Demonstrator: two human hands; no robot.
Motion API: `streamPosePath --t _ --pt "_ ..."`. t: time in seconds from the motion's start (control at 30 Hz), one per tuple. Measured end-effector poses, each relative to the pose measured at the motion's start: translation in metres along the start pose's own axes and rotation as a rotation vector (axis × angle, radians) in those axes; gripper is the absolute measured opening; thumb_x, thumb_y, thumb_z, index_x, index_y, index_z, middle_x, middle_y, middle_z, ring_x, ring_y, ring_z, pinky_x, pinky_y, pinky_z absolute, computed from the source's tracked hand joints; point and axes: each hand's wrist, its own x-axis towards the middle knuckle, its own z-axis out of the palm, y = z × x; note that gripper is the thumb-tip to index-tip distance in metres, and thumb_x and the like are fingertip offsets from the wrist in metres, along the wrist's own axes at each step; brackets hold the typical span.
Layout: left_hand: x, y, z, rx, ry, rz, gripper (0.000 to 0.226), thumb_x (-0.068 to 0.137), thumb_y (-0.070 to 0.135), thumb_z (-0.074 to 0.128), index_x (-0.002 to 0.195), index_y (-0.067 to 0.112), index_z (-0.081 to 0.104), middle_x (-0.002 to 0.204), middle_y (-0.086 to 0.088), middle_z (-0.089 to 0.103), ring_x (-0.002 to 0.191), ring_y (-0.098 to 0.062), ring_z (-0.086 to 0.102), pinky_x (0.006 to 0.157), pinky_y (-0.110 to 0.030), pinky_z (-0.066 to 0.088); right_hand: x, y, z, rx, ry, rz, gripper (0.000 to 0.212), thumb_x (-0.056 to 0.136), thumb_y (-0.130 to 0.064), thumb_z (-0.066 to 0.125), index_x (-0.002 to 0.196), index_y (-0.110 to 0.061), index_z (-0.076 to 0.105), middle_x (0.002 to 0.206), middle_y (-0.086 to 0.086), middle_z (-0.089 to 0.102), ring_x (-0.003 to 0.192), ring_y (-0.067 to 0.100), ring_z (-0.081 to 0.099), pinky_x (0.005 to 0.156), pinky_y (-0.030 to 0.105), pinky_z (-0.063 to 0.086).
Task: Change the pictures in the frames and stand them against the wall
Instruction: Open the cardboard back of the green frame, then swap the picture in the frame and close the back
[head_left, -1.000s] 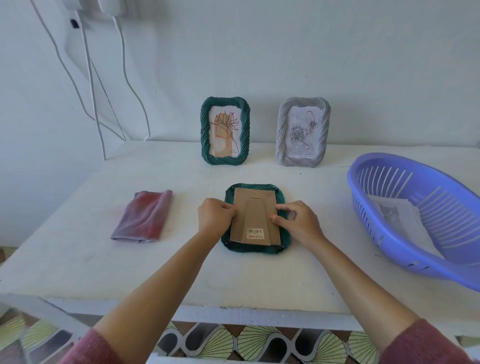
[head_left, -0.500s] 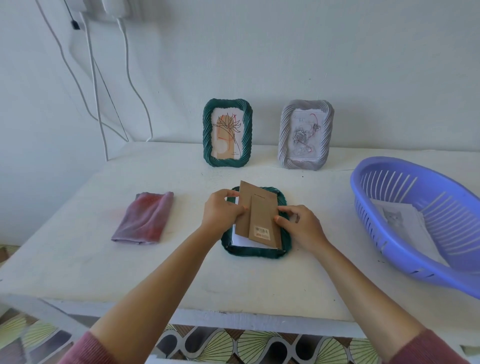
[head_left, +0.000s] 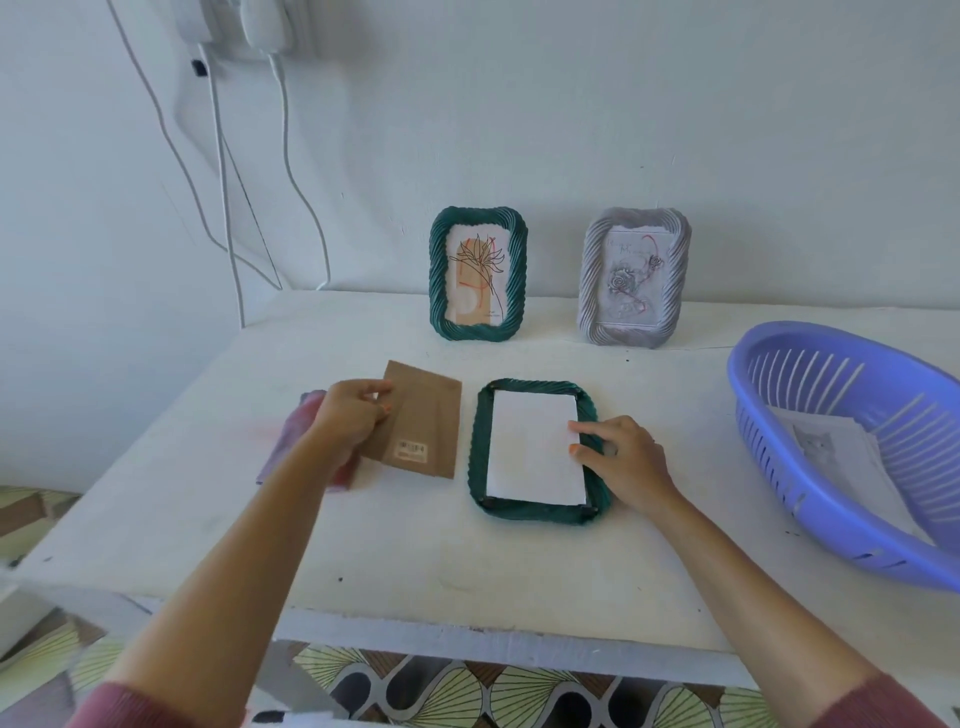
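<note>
Item 1. Green frame (head_left: 477, 441), rope-twist rim, lying face down near the middle of the white table (head_left: 467, 566), back open. A blank white sheet (head_left: 535, 447) sits in its recess.

Item 2. Brown card backing board (head_left: 423, 415), just left of that frame and apart from it, tilted. A small white barcode label (head_left: 412, 448) sits near its near edge; the print looks too small to read.

Item 3. Left hand (head_left: 350, 415): pinches the board's left edge, thumb on top, fingers beneath.

Item 4. Right hand (head_left: 623, 457): forefinger and thumb tip laid flat on the sheet's right edge, the rest of the hand over the frame's right rim.

Item 5. Second green frame (head_left: 439, 270), upright against the far wall, showing a line drawing of a plant on orange.

Item 6. Grey frame (head_left: 675, 275), upright to its right, showing roses and faint script, not legible.

Item 7. Purple slotted basket (head_left: 831, 519), right side, holding a printed paper (head_left: 831, 447).

Item 8. Folded reddish cloth (head_left: 296, 436), left, partly under the left hand.

Item 9. White cables (head_left: 223, 182) hanging down the wall, far left.
</note>
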Motion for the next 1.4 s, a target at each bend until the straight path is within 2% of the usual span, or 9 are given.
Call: streamPosePath --t 0.2,0.37,0.5,0.63,0.77,1.07,1.2,1.33,1.4 --pt "-0.008 0.0 0.007 0.295 -0.013 0.07 0.034 0.092 0.005 0.044 0.12 0.014 0.062 0.11 -0.017 0.065 0.098 -0.036 0.064 0.085 -0.041 0.055 -0.001 -0.002 0.0 0.022 0.002 0.013 0.03 0.084 -0.031 0.062 0.114 -0.033 0.064 0.097 -0.005 0.047 0.085 0.01 0.046 0.092 0.033 0.037" --pt "-0.023 0.01 0.028 0.747 0.135 0.215 0.034 0.093 0.008 0.041 0.121 0.012 0.059 0.126 -0.016 0.049 0.116 -0.032 0.047 0.088 -0.039 0.047 -0.003 -0.003 -0.001 0.035 0.001 0.02 0.03 0.084 -0.029 0.062 0.113 -0.033 0.064 0.096 -0.005 0.047 0.084 0.011 0.047 0.086 0.028 0.035" --pt "-0.036 0.013 0.061 0.679 0.097 0.325 0.029 0.091 0.019 0.041 0.103 0.012 0.067 0.119 -0.012 0.054 0.1 -0.028 0.053 0.074 -0.036 0.048 -0.004 -0.002 -0.001 0.065 0.004 0.032 0.029 0.083 -0.03 0.064 0.112 -0.032 0.065 0.095 -0.006 0.047 0.087 0.011 0.046 0.093 0.031 0.035" --pt "-0.048 0.006 0.093 0.788 -0.011 0.311 0.042 0.091 0.046 0.047 0.113 0.014 0.063 0.125 -0.009 0.051 0.118 -0.028 0.043 0.094 -0.037 0.04 -0.003 -0.003 -0.001 0.073 -0.001 0.039 0.03 0.083 -0.031 0.064 0.113 -0.033 0.065 0.098 -0.006 0.049 0.088 0.011 0.047 0.093 0.031 0.035" --pt "-0.048 0.002 0.104 0.83 0.044 0.326 0.043 0.091 0.046 0.048 0.115 0.013 0.061 0.125 -0.007 0.048 0.119 -0.026 0.04 0.098 -0.036 0.037 -0.003 -0.003 -0.001 0.067 0.0 0.041 0.03 0.083 -0.031 0.065 0.113 -0.032 0.065 0.1 -0.005 0.05 0.09 0.011 0.047 0.089 0.029 0.034" --pt "-0.049 0.004 0.107 0.661 0.1 0.359 0.033 0.088 0.032 0.06 0.116 0.015 0.062 0.127 -0.005 0.051 0.117 -0.025 0.044 0.095 -0.034 0.04 -0.005 -0.006 -0.003 0.045 -0.022 0.054 0.031 0.085 -0.032 0.062 0.116 -0.033 0.063 0.103 -0.006 0.048 0.094 0.012 0.047 0.09 0.028 0.034" --pt "-0.055 0.009 0.106 0.38 0.09 0.355 0.019 0.09 0.016 0.056 0.107 0.013 0.064 0.111 -0.004 0.064 0.091 -0.015 0.052 0.073 -0.028 0.043 -0.011 -0.015 -0.011 -0.018 -0.082 0.054 0.035 0.089 -0.037 0.055 0.124 -0.035 0.056 0.106 0.0 0.05 0.106 0.022 0.053 0.091 0.033 0.037" --pt "-0.06 0.028 0.105 0.086 0.051 0.357 0.013 0.088 0.013 0.059 0.099 0.008 0.063 0.091 -0.002 0.064 0.081 -0.013 0.055 0.067 -0.023 0.041 -0.031 -0.033 -0.057 -0.256 0.381 -0.068 0.041 0.086 -0.026 0.061 0.126 -0.023 0.056 0.113 0.01 0.055 0.106 0.03 0.052 0.088 0.038 0.041" --pt "-0.061 0.043 0.109 -0.051 -0.006 0.295 0.011 0.086 0.012 0.063 0.096 0.009 0.061 0.087 -0.002 0.063 0.081 -0.017 0.058 0.069 -0.025 0.048 -0.043 -0.033 -0.093 -0.454 0.47 0.049 0.047 0.084 -0.024 0.064 0.129 -0.019 0.051 0.118 0.013 0.053 0.11 0.034 0.05 0.087 0.039 0.04"
